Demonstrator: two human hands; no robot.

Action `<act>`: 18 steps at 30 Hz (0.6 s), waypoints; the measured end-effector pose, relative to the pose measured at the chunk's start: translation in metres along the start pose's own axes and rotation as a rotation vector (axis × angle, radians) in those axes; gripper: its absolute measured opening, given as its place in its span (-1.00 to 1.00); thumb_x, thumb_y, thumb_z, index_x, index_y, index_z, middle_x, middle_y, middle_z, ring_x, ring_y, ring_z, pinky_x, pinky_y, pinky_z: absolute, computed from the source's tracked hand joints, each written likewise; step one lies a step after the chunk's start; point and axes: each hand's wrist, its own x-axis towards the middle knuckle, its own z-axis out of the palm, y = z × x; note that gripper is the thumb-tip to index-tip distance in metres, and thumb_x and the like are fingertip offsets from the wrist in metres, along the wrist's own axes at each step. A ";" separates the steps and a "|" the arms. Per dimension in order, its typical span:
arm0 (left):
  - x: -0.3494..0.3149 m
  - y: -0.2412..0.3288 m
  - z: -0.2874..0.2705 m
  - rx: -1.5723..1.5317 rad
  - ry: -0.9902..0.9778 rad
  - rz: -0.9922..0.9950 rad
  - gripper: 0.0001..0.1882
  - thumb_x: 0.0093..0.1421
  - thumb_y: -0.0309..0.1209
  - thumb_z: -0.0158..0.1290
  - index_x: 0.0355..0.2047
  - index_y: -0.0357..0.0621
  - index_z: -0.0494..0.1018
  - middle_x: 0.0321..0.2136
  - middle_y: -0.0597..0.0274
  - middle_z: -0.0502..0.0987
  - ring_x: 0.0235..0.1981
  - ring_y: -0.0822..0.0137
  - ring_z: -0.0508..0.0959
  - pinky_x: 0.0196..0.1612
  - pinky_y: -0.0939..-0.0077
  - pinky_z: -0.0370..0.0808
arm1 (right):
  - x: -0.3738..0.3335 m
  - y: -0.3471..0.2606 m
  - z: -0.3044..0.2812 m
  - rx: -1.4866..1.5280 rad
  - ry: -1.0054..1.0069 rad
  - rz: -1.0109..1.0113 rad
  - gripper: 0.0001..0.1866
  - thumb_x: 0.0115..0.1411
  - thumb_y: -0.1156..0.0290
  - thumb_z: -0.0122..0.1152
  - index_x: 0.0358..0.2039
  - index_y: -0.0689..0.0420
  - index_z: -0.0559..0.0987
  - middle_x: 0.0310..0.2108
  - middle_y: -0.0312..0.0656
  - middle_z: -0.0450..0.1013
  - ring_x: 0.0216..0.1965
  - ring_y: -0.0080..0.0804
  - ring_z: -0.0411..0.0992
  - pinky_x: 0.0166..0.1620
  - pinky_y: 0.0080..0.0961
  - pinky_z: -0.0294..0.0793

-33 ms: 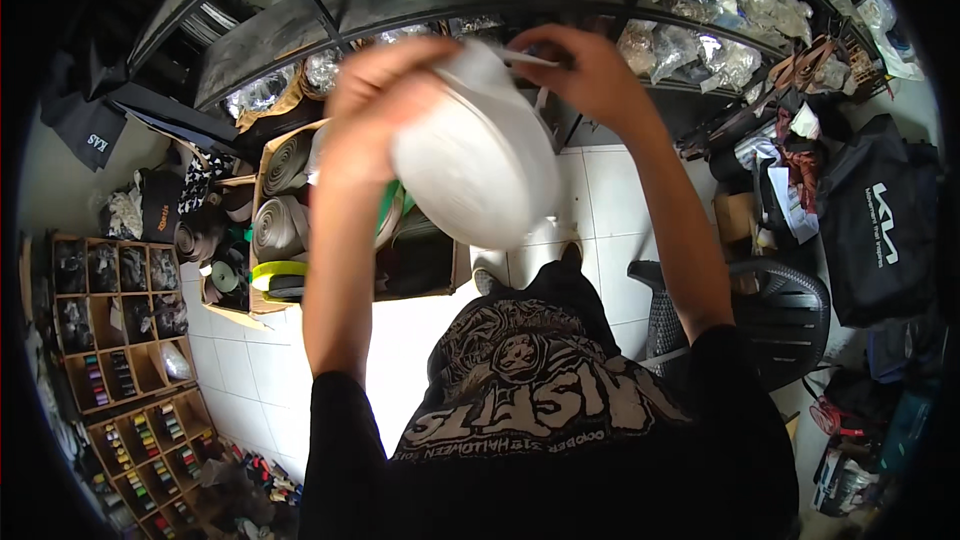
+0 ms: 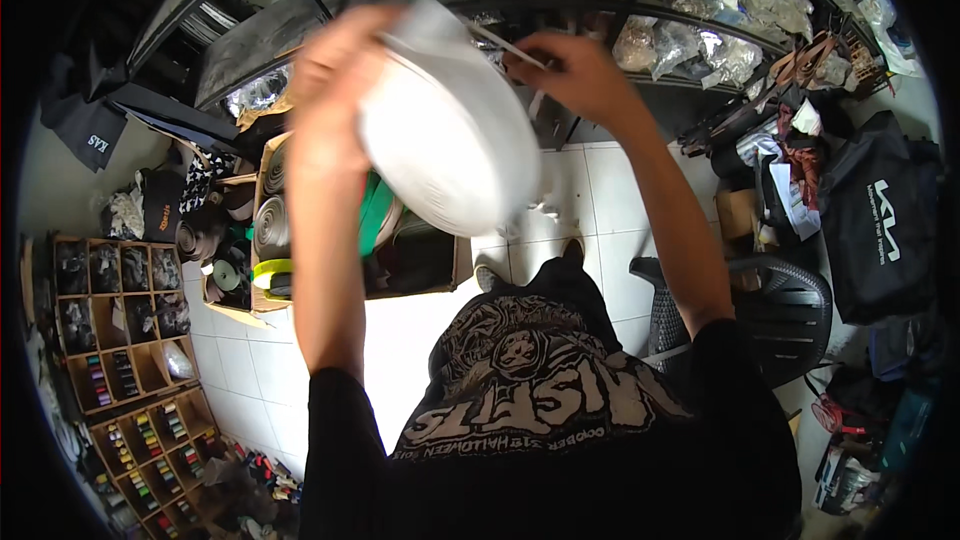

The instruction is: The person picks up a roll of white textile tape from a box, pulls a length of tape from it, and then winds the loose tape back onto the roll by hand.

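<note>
- Currently, the blurred left hand (image 2: 335,90) grips a round white roll (image 2: 450,140).
- Right hand (image 2: 575,72) pinches its narrow white strip (image 2: 508,45).
- Left forearm (image 2: 330,290) partly hides a brown cardboard box (image 2: 463,265).

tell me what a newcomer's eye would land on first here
Probably the big white roll, held up at upper centre by the left hand, while the right hand holds a strip running from it. Next, perhaps the bright yellow band among the rolls left of centre, and the black chair at right.
</note>
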 end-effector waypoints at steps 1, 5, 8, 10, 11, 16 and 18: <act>0.004 0.020 -0.007 -0.019 0.068 0.089 -0.40 0.07 -0.09 0.15 -0.06 -0.36 0.38 -0.26 0.10 0.55 -0.26 0.26 0.57 -0.16 0.39 0.52 | -0.004 0.017 0.014 0.019 -0.042 0.030 -0.69 0.07 0.19 0.25 -0.25 0.13 0.60 -0.44 -0.11 0.54 -0.44 -0.36 0.51 -0.34 -0.41 0.44; 0.027 0.103 0.016 0.206 0.700 0.477 -0.47 0.23 -0.07 -0.09 0.00 -0.28 0.34 -0.09 -0.02 0.47 -0.07 0.09 0.49 -0.03 0.21 0.47 | -0.030 0.059 0.089 -0.076 -0.255 0.047 -0.73 0.08 0.18 0.23 -0.30 0.09 0.60 -0.51 -0.10 0.51 -0.49 -0.23 0.49 -0.34 -0.32 0.44; 0.033 0.142 -0.012 0.242 0.739 0.645 -0.49 0.21 -0.13 -0.06 0.00 -0.32 0.33 -0.04 -0.08 0.44 0.01 0.03 0.44 0.05 0.08 0.42 | -0.057 0.128 0.119 -0.127 -0.392 0.142 -0.66 0.10 0.14 0.22 -0.27 0.16 0.58 -0.48 -0.10 0.51 -0.41 -0.20 0.49 -0.27 -0.38 0.43; 0.010 0.177 -0.067 -0.024 0.370 0.584 -0.51 0.15 -0.18 0.02 -0.01 -0.30 0.36 -0.04 -0.09 0.44 -0.01 0.02 0.46 0.05 -0.01 0.42 | -0.076 0.145 0.129 0.045 -0.230 0.033 -0.68 0.10 0.14 0.21 -0.32 0.14 0.60 -0.52 -0.10 0.50 -0.42 -0.16 0.48 -0.26 -0.37 0.42; -0.005 0.201 -0.105 -0.232 0.088 0.405 -0.50 0.14 -0.18 0.05 -0.02 -0.29 0.37 -0.04 -0.09 0.44 -0.03 0.03 0.48 0.03 -0.01 0.44 | -0.081 0.155 0.130 0.050 -0.232 0.031 -0.68 0.10 0.14 0.21 -0.32 0.14 0.60 -0.52 -0.10 0.50 -0.42 -0.16 0.48 -0.26 -0.37 0.42; -0.016 0.183 -0.081 -0.109 0.064 0.415 -0.49 0.19 -0.17 -0.01 0.01 -0.31 0.35 -0.04 -0.09 0.44 -0.05 0.05 0.49 0.00 0.06 0.48 | -0.079 0.155 0.104 -0.596 -0.618 0.116 -0.67 0.13 0.13 0.18 -0.28 0.14 0.59 -0.40 -0.08 0.51 -0.36 -0.20 0.48 -0.25 -0.35 0.42; -0.008 0.161 -0.045 0.368 0.834 0.548 -0.50 0.26 -0.15 -0.10 0.04 -0.33 0.32 -0.01 -0.01 0.42 0.00 0.10 0.43 0.06 0.18 0.39 | -0.065 0.138 0.087 -0.391 -0.481 0.174 -0.65 0.11 0.10 0.17 -0.34 0.15 0.59 -0.40 -0.05 0.51 -0.35 -0.12 0.48 -0.24 -0.28 0.43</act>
